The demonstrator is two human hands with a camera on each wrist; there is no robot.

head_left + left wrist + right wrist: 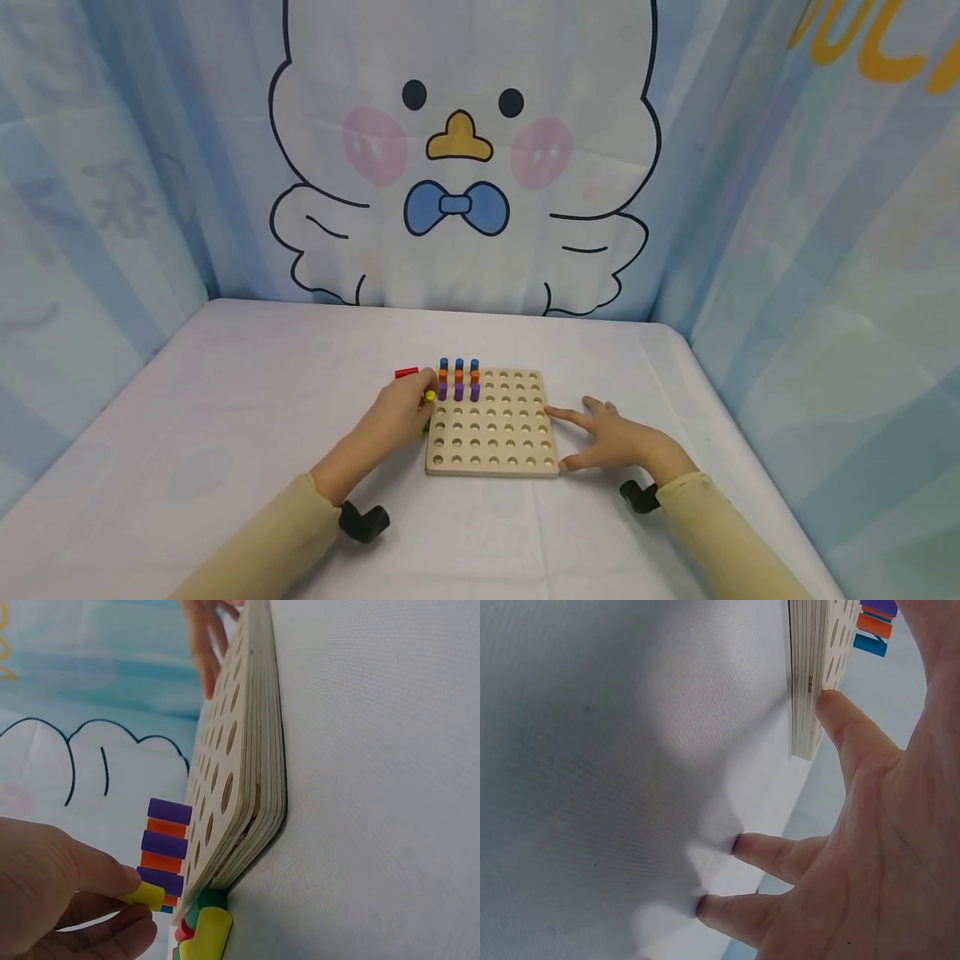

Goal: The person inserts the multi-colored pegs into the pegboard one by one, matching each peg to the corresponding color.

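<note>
The left hand [396,410] pinches one yellow peg [430,396]; the right hand [618,440], spread, touches one board [484,435] whose far left bears nine pegs [459,377]: three blue, three orange, three purple.

The wooden pegboard [502,452], pale with a layered edge and a grid of round holes, lay flat on the counter [225,375]. The right hand [618,437] touched its right edge. Upright pegs occupied its far left corner, three per colour: blue pegs [459,363] farthest, orange pegs [459,377] next, purple pegs [459,393] nearest. The fingers of the left hand [396,410] pinched a yellow peg [430,396] just beside the purple row. A red peg [407,372] lay loose beyond that hand. A green peg [211,898] and another yellow peg [210,934] lay by the board's left edge.
</note>
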